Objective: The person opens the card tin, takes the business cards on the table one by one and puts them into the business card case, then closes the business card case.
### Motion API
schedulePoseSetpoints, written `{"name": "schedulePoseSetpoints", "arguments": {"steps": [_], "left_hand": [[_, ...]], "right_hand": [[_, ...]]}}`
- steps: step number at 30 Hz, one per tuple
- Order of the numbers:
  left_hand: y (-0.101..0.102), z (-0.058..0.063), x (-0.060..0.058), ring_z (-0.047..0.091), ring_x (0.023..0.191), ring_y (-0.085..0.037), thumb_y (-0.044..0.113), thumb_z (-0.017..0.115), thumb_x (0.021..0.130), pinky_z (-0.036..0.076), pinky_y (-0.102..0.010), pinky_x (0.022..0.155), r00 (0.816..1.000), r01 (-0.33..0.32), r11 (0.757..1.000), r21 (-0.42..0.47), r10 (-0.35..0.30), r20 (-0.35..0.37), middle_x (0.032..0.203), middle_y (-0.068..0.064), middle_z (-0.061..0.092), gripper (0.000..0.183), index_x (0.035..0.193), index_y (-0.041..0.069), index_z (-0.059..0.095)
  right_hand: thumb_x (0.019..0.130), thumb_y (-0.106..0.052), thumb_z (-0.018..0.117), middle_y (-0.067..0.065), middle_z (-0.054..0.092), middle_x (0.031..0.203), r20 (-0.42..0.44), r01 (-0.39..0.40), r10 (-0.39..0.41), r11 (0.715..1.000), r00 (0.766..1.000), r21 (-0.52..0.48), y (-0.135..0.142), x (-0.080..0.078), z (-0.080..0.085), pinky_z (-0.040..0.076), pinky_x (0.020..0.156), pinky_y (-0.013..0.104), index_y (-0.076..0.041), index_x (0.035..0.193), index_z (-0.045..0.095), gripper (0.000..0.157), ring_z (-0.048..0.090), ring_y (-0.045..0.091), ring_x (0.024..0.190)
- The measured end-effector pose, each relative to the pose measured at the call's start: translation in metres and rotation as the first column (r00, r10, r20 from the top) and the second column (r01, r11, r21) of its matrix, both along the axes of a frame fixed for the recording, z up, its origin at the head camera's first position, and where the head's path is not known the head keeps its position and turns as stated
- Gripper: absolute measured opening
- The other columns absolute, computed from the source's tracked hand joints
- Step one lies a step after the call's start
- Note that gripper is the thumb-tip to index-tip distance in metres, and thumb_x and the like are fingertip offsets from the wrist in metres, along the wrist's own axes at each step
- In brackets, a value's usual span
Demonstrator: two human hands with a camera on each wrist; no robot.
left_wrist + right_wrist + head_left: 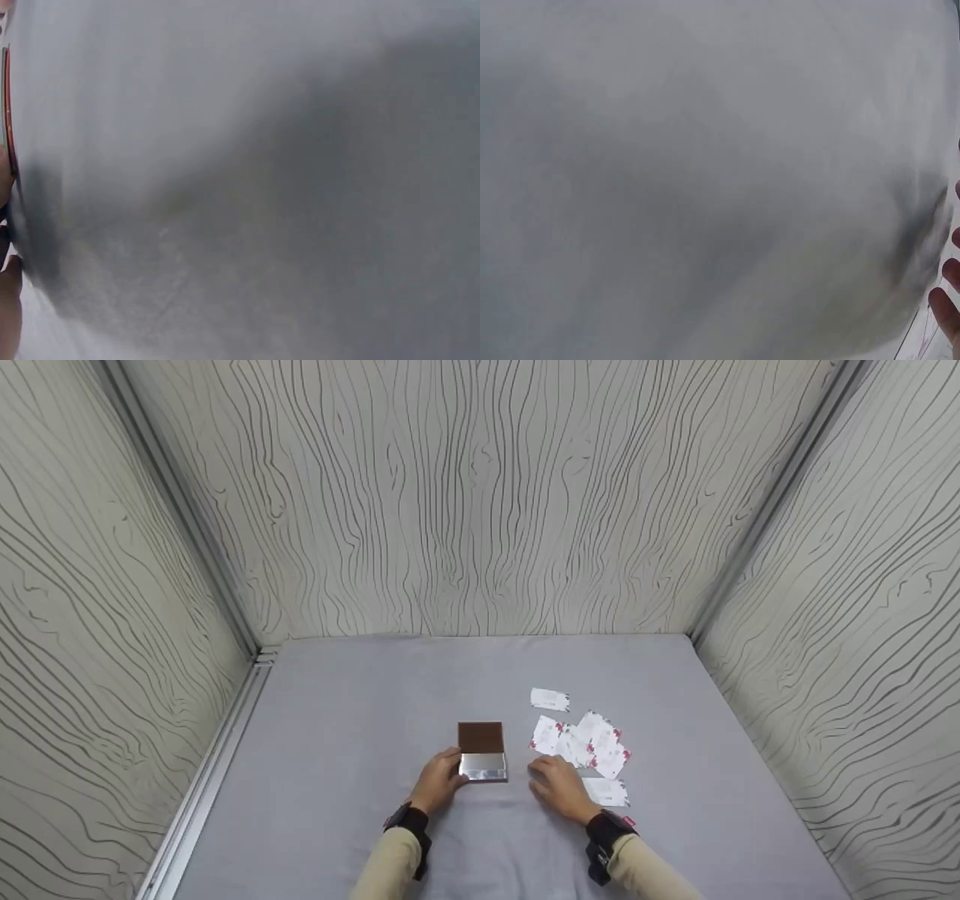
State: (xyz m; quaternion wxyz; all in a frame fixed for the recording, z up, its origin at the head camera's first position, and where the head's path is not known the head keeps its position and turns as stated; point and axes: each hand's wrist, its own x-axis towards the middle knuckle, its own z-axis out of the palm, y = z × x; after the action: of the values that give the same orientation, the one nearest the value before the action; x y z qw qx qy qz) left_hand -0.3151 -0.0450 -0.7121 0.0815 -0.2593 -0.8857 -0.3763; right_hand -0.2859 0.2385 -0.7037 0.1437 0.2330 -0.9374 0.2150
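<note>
An opened card case [482, 766] lies on the grey cloth, its brown lid [480, 737] folded back and its silver inside facing up. My left hand [437, 781] grips the case at its left side, the thumb by the near corner. In the left wrist view, only the reddish edge of the case [8, 105] and parts of the fingers [9, 300] show at the left border. My right hand [561, 788] is over the cloth just short of the cards, fingers loosely bent around nothing visible. Its fingertips [941, 307] appear apart at the right border of the right wrist view.
Several white cards with red floral corners [574, 746] overlap in a loose pile beyond my right hand. A single card [550, 699] lies farther back, another [606, 791] beside the right wrist. Wood-patterned walls [472, 510] enclose the cloth-covered table [352, 697] on three sides.
</note>
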Motion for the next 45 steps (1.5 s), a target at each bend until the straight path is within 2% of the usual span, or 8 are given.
{"name": "schedulePoseSetpoints", "arguments": {"steps": [8,16,24,34,40,45], "left_hand": [[0.001,-0.002,-0.001,0.055,0.12,-0.045,0.002,0.075,0.082,0.043,-0.053,0.104,1.0,-0.011,1.0,0.007,0.011,0.026,0.126,-0.029,0.06,0.041,0.118,-0.014,0.063],[0.002,-0.001,-0.001,0.054,0.122,-0.045,0.002,0.074,0.084,0.042,-0.054,0.105,0.999,-0.012,1.0,0.017,0.012,0.053,0.128,-0.03,0.058,0.041,0.12,-0.014,0.062],[-0.001,-0.003,0.0,0.056,0.119,-0.045,0.003,0.076,0.083,0.044,-0.053,0.103,1.0,-0.007,1.0,0.0,0.007,-0.002,0.125,-0.029,0.06,0.041,0.117,-0.014,0.063],[0.0,-0.003,0.0,0.056,0.119,-0.046,0.003,0.076,0.082,0.044,-0.054,0.103,1.0,-0.006,1.0,0.004,0.006,0.0,0.125,-0.03,0.06,0.039,0.115,-0.015,0.064],[0.0,-0.002,-0.001,0.056,0.119,-0.045,0.003,0.076,0.083,0.044,-0.054,0.103,1.0,-0.002,1.0,-0.001,0.002,0.001,0.125,-0.03,0.06,0.04,0.116,-0.015,0.064],[0.0,-0.001,0.0,0.055,0.119,-0.046,0.002,0.075,0.083,0.044,-0.055,0.103,1.0,-0.002,1.0,0.008,0.002,0.004,0.125,-0.031,0.06,0.04,0.116,-0.017,0.063]], "right_hand": [[0.081,-0.007,0.076,0.014,0.066,0.101,0.016,0.019,-0.019,1.0,1.0,0.01,0.031,0.004,0.006,0.051,0.083,0.049,0.003,0.102,0.07,0.024,0.061,0.033,0.094],[0.078,-0.011,0.078,0.017,0.066,0.103,0.071,-0.028,0.025,0.999,0.997,0.043,0.049,0.01,0.012,0.05,0.085,0.051,0.007,0.108,0.069,0.035,0.061,0.036,0.096],[0.074,-0.015,0.082,0.016,0.064,0.107,0.106,-0.046,0.039,0.997,0.994,0.065,0.065,0.011,0.019,0.05,0.084,0.053,0.005,0.11,0.068,0.043,0.059,0.037,0.1],[0.067,-0.011,0.086,0.015,0.061,0.097,0.225,-0.121,0.104,0.99,0.969,0.066,0.082,0.01,0.039,0.051,0.079,0.049,0.004,0.104,0.068,0.044,0.057,0.034,0.089],[0.06,-0.006,0.087,0.017,0.059,0.103,0.295,-0.108,0.078,0.991,0.952,0.084,0.09,0.009,0.046,0.05,0.083,0.054,0.003,0.105,0.065,0.051,0.055,0.039,0.096],[0.056,-0.003,0.085,0.013,0.056,0.097,0.322,-0.116,0.082,0.989,0.943,0.088,0.093,0.009,0.046,0.05,0.078,0.05,0.001,0.105,0.064,0.054,0.052,0.033,0.09]]}}
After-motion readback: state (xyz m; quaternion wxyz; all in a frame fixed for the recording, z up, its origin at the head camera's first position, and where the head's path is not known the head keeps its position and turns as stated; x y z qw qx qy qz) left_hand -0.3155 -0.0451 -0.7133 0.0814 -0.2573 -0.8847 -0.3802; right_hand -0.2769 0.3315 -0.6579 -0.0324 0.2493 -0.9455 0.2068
